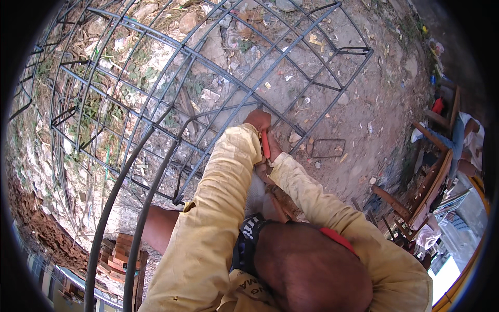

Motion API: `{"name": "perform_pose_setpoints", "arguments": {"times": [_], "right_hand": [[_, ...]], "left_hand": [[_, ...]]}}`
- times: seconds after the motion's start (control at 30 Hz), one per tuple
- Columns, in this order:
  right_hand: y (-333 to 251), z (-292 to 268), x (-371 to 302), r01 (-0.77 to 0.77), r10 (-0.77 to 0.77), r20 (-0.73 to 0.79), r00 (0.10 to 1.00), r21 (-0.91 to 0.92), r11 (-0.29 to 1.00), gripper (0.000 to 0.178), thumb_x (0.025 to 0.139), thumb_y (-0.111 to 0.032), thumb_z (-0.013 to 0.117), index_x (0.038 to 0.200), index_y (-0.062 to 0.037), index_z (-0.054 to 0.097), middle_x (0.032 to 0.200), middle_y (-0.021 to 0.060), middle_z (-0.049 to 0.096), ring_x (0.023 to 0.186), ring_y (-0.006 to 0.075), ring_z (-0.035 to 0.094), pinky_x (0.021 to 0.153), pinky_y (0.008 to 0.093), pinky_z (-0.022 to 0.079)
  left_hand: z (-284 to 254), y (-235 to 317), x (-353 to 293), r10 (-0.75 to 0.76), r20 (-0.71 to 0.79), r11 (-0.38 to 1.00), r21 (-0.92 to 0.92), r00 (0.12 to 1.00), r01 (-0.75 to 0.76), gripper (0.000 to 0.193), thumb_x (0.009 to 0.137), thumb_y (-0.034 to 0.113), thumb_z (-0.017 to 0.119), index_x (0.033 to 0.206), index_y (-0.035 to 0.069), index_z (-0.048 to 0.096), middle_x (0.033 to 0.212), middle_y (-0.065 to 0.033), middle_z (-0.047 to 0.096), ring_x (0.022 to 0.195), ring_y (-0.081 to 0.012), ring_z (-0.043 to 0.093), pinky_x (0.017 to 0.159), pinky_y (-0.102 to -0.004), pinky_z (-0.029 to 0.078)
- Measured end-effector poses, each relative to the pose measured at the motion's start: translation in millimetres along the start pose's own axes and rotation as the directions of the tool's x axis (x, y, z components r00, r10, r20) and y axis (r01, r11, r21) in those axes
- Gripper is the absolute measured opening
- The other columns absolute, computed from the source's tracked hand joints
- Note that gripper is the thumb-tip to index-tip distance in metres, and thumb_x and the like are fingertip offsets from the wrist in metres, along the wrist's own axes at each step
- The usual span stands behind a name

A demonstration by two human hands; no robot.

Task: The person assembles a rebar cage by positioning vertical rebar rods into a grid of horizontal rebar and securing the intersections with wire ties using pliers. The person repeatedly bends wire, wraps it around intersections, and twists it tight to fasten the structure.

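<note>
A cage of steel reinforcing bars (249, 92), made of long rods crossed by bent rectangular stirrups, stretches across the upper left and middle. My left hand (258, 120) is closed against one of its lower bars, close to a crossing; what its fingers hold is hidden. Just below it, my right hand (274, 147) is closed around a tool with a red handle (265, 144). The tool's working end is hidden behind my left wrist and hand, so its exact kind cannot be told.
Two thick dark bars (112, 200) curve up beside my left arm. A loose rectangular stirrup (327, 157) lies on the stony ground. Bricks (122, 255) are stacked at lower left. At right, another person (470, 140) is near wooden planks (434, 187).
</note>
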State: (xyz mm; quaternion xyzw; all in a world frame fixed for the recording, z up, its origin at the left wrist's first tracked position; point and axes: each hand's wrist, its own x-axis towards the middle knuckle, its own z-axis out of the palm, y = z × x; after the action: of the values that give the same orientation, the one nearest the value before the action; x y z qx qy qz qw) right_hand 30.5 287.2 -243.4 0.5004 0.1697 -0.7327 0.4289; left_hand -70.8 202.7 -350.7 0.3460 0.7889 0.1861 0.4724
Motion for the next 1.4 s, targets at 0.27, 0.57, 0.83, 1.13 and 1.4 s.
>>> {"name": "perform_pose_setpoints", "arguments": {"times": [0.27, 0.57, 0.83, 1.13, 1.4], "right_hand": [[-13.3, 11.6, 25.4, 0.299, -0.308, -0.293, 0.905, -0.076, 0.951, 0.043, 0.098, -0.047, 0.038, 0.115, -0.0118, 0.058, 0.092, 0.0095, 0.061, 0.074, 0.0195, 0.061, 0.053, 0.0286, 0.049], [-2.3, -69.3, 39.1, 0.265, -0.280, 0.427, 0.860, 0.096, 0.960, 0.045, 0.096, -0.049, 0.044, 0.115, -0.0100, 0.056, 0.093, 0.0065, 0.065, 0.075, 0.0175, 0.064, 0.059, 0.0326, 0.051], [-11.2, -45.8, 44.1, 0.321, -0.285, -0.355, 0.891, 0.045, 0.946, 0.054, 0.095, -0.051, 0.041, 0.129, -0.0111, 0.054, 0.113, 0.0135, 0.063, 0.092, 0.0299, 0.063, 0.081, 0.0424, 0.052], [-13.0, -79.0, 53.4, 0.071, -0.486, -0.148, 0.861, -0.912, 0.403, 0.041, 0.095, -0.042, 0.047, 0.119, -0.0105, 0.059, 0.085, 0.0074, 0.063, 0.074, 0.0208, 0.061, 0.062, 0.0365, 0.048], [-41.3, -16.0, -98.4, -0.006, -0.318, -0.113, 0.941, -0.947, 0.320, 0.029, 0.093, -0.032, 0.057, 0.101, -0.0046, 0.061, 0.075, 0.0058, 0.062, 0.070, 0.0143, 0.062, 0.062, 0.0303, 0.050]], "left_hand": [[56.1, 9.0, 50.2, -0.692, 0.060, 0.550, -0.602, 0.719, 0.579, 0.054, 0.088, 0.045, 0.050, 0.107, -0.003, 0.064, 0.120, -0.0237, 0.060, 0.110, -0.0354, 0.060, 0.093, -0.0395, 0.047], [25.5, 15.7, 6.7, -0.273, 0.232, -0.383, -0.916, 0.934, 0.115, 0.048, 0.087, 0.042, 0.054, 0.108, 0.000, 0.064, 0.100, -0.0207, 0.064, 0.093, -0.0352, 0.064, 0.077, -0.0429, 0.051], [13.7, 39.2, 11.7, -0.592, -0.124, 0.741, -0.471, 0.796, 0.478, 0.051, 0.088, 0.044, 0.050, 0.107, 0.000, 0.066, 0.109, -0.0216, 0.065, 0.100, -0.0366, 0.065, 0.086, -0.0421, 0.051], [5.1, 15.4, -30.4, -0.083, -0.346, 0.997, -0.025, 0.934, 0.079, 0.014, 0.071, 0.013, 0.061, 0.076, 0.002, 0.068, 0.084, -0.0187, 0.068, 0.079, -0.0361, 0.066, 0.072, -0.0453, 0.052], [-5.2, 87.5, -99.5, -0.643, 0.031, -0.257, -0.950, 0.766, -0.178, 0.029, 0.091, 0.025, 0.053, 0.102, -0.002, 0.053, 0.083, -0.0159, 0.060, 0.074, -0.0267, 0.059, 0.068, -0.0368, 0.049]]}}
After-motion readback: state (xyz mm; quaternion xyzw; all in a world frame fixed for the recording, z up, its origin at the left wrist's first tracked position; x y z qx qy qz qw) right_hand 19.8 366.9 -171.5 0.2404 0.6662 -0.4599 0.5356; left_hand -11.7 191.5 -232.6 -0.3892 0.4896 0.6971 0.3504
